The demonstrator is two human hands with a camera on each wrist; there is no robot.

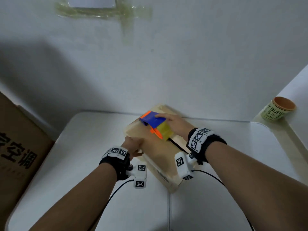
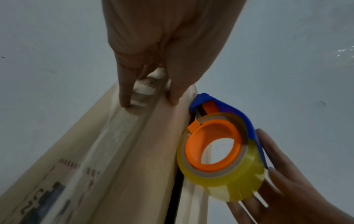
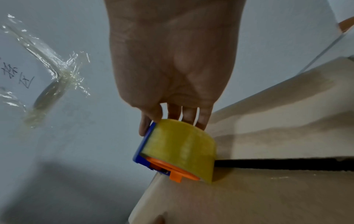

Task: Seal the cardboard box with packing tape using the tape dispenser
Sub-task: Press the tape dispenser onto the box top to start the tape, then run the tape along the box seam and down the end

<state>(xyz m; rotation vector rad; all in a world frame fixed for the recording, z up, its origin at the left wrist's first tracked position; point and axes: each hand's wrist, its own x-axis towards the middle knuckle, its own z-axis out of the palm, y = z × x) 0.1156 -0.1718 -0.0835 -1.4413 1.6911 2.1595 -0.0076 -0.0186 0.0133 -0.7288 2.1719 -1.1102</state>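
A tan cardboard box (image 1: 158, 152) lies at an angle on the white table (image 1: 80, 172). A dark open seam (image 1: 176, 145) runs along its top between the flaps. The tape dispenser (image 1: 152, 120), blue with orange parts and a yellow tape roll (image 1: 164, 130), sits on the box top near the far end of the seam. My right hand (image 1: 174, 121) grips the dispenser from above, fingers curled over the roll (image 3: 178, 150). My left hand (image 1: 133, 145) holds the box's left edge, thumb (image 2: 176, 84) on top and fingers (image 2: 124, 87) down the side.
A large brown carton (image 1: 20, 147) with printed characters stands left of the table. A pale tin with a brown lid (image 1: 278, 110) sits on a ledge at the right. The white wall (image 1: 150, 55) is close behind the box. Black cables trail from both wrists.
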